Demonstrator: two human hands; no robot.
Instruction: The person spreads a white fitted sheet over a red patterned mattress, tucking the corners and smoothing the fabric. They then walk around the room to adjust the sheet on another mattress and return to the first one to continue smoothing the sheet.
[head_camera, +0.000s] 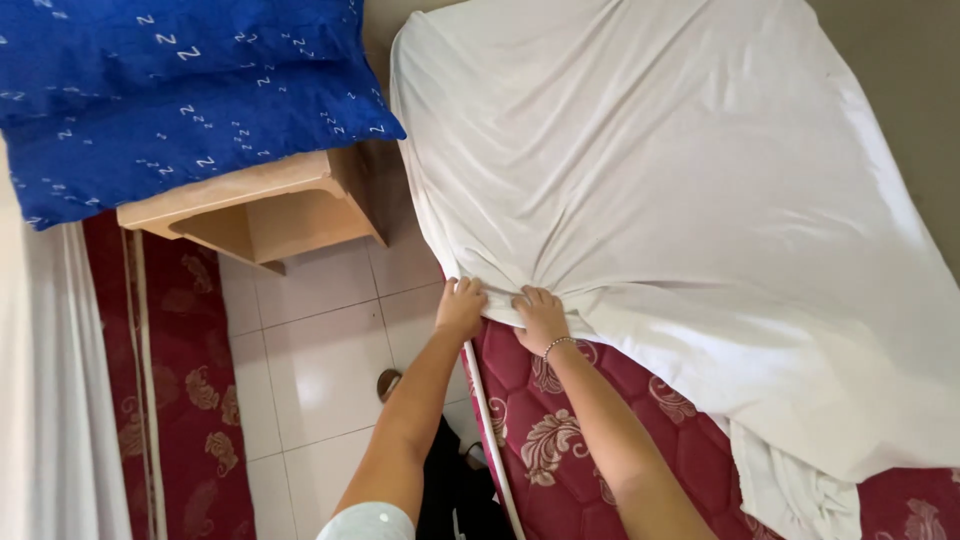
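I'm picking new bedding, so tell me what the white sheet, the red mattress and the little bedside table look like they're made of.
White sheet: thin woven fabric, probably cotton or a blend; matte, it gathers into soft creases where the left hand and right hand grip it.
Red mattress: quilted, slightly shiny fabric with a pale floral pattern.
Bedside table: light wood or laminate board, smooth and flat-edged.

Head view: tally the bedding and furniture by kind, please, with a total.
White sheet gripped by left hand and right hand: 1
Red patterned mattresses: 2
Blue pillows: 2
Wooden bedside table: 1
Total: 6
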